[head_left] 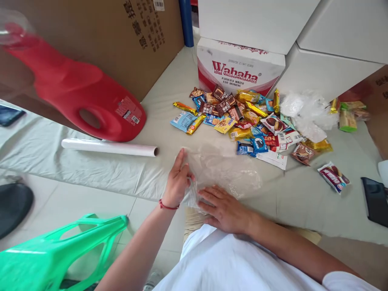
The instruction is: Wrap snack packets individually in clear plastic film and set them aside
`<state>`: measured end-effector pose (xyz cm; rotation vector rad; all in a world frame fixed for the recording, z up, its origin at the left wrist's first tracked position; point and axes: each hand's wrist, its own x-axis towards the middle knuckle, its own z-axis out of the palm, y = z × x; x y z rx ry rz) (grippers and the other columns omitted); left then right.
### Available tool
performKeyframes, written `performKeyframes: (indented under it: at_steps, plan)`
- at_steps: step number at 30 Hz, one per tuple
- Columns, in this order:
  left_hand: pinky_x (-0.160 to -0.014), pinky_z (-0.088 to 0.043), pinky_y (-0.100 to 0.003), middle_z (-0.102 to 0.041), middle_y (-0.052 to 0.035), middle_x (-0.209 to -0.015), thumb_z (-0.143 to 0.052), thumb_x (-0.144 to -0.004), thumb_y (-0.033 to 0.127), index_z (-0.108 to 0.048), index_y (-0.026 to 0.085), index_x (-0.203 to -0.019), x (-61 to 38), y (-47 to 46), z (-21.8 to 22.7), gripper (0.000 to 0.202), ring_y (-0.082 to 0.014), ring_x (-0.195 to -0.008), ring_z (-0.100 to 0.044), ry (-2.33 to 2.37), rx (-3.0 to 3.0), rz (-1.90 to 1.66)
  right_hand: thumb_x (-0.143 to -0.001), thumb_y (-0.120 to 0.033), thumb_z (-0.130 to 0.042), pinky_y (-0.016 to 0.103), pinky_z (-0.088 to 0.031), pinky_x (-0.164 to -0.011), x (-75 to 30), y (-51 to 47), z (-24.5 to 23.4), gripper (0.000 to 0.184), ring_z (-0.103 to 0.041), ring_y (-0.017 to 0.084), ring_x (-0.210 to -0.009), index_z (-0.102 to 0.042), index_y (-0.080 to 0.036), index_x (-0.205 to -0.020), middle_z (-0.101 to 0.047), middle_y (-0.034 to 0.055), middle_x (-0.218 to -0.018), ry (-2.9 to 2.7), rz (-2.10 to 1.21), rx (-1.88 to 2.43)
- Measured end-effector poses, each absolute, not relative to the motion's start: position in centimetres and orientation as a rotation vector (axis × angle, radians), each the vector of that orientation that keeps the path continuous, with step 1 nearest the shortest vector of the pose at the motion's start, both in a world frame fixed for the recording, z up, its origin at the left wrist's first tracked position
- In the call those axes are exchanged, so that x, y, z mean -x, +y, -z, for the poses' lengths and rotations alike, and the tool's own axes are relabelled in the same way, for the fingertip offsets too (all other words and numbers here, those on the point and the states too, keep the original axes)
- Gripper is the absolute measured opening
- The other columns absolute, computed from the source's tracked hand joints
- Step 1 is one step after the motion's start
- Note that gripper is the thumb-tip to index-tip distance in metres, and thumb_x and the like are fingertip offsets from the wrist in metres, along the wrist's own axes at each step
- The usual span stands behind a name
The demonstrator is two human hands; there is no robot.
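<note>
A clear plastic bag [224, 169] lies flattened on the cloth-covered surface, its near-left edge raised between my hands. My left hand [178, 180], with a red cord bracelet at the wrist, is at the bag's left edge. Its index finger points forward along that edge while the other fingers bend in around the film. My right hand [224, 208] rests palm down on the bag's near side, fingers stretched out. Beyond the bag is a pile of wrapped snacks [224, 107] in brown, blue, yellow and red packets.
A white plastic-film roll [109, 147] and a large red jug [87, 93] lie left. Behind the snacks stands a Wahaha water carton [239, 68]. Crumpled clear bags [306, 109] and a dark phone [375, 200] are right. A green stool [60, 250] stands below left.
</note>
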<state>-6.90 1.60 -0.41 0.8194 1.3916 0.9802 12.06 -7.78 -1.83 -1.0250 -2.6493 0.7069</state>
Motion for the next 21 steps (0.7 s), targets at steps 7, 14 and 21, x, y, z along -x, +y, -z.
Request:
performKeyframes:
  at_steps: [7,14,21]
  plan:
    - [-0.036,-0.022,-0.015,-0.06,-0.0106,-0.136,-0.068,-0.076,0.011,-0.045,0.029,-0.148,7.5,3.4,-0.5,0.078,0.0002,-0.048,-0.044,1.373,-0.554,-1.061,-0.102,-0.037,-0.059,0.043,-0.01,-0.132,-15.7,-9.4,2.0,0.044,-0.027,0.021,-0.156,-0.061,-0.018,-0.141,-0.041,0.0057,-0.165,-2.699,-0.917,0.943]
    - [-0.086,-0.058,-0.032,-0.068,-0.0101,-0.11,-0.065,-0.075,0.02,-0.061,0.016,-0.106,6.3,5.0,1.9,0.031,-0.0181,-0.097,-0.069,1.523,-0.851,-1.114,-0.1,-0.041,-0.062,0.047,-0.023,-0.129,-16.0,-10.6,0.6,0.044,-0.033,0.024,-0.154,-0.062,-0.023,-0.141,-0.048,0.0084,-0.16,-2.528,-1.13,0.898]
    - [-0.117,-0.041,-0.054,-0.065,-0.0169,-0.137,-0.05,-0.091,0.026,-0.069,0.017,-0.098,3.8,2.2,3.8,0.022,-0.0303,-0.135,-0.055,1.566,-1.991,-0.755,-0.108,-0.03,-0.046,0.024,-0.055,-0.086,-15.2,-6.3,-3.5,0.029,-0.074,0.014,-0.093,-0.074,-0.021,-0.108,-0.079,0.002,-0.101,-2.356,-1.234,0.826]
